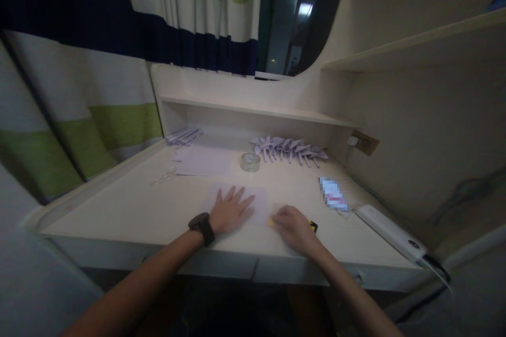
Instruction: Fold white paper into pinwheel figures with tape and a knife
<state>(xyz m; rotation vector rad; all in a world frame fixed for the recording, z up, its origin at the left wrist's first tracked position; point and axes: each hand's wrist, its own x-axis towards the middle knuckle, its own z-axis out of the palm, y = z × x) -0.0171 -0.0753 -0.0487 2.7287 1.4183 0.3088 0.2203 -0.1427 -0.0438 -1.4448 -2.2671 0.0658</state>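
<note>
I see my left hand (231,210) pressed flat, fingers spread, on the sheet (259,202) near the desk's (130,210) front edge. The sheet's long axis runs left to right along that edge. My right hand (294,227) is curled at its right corner over a yellow tool (272,221); I cannot tell the grip. Bare desk lies left; the tape (250,161) and folded papers (290,148) sit behind.
</note>
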